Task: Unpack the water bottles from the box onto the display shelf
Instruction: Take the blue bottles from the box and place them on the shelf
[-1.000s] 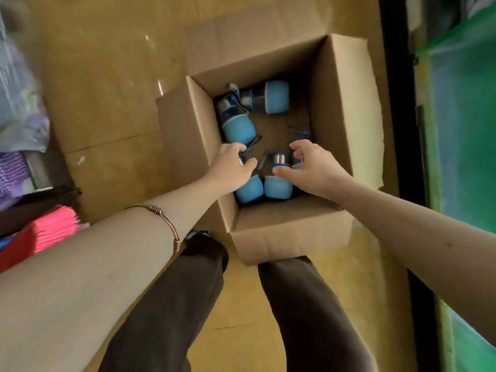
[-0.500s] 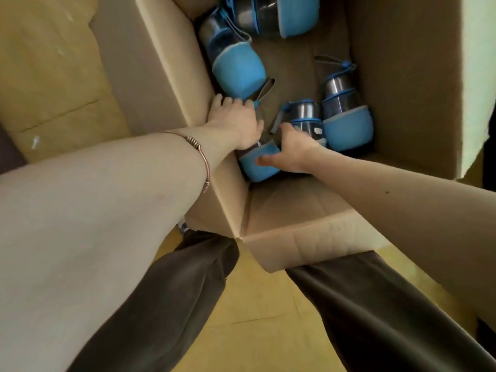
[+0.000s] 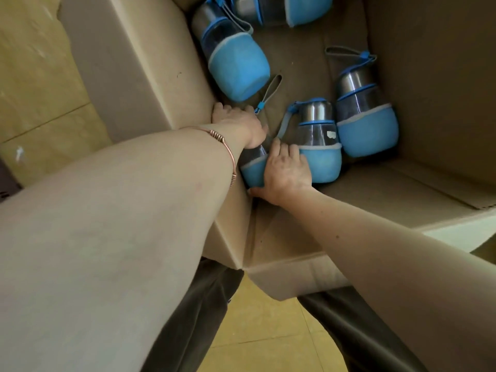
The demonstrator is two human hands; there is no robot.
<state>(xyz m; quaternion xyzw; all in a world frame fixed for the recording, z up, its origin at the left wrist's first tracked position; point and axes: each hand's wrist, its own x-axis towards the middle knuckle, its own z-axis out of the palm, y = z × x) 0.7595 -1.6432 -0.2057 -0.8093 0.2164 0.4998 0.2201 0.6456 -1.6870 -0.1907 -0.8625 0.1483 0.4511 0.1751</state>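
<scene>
Several blue water bottles with steel caps lie in an open cardboard box (image 3: 145, 84). Both hands reach down to the near-left corner bottle (image 3: 252, 170), whose blue base shows between them. My left hand (image 3: 241, 124) wraps its upper part, near a grey carry strap (image 3: 269, 93). My right hand (image 3: 287, 170) curls round its blue base, thumb underneath. A second bottle (image 3: 319, 146) lies just right of my right hand, and a third (image 3: 365, 116) beside that. Another bottle (image 3: 233, 60) lies further back along the left wall, with one more (image 3: 284, 9) at the top edge.
The box stands on a yellow tiled floor (image 3: 35, 63), its near flap (image 3: 402, 194) folded outward. My dark-trousered legs (image 3: 188, 318) stand right against the box's near corner. The display shelf is out of view.
The camera has come closer to the box. My right hand has slid left from the second bottle onto the corner bottle's base; my left hand has stayed on its top.
</scene>
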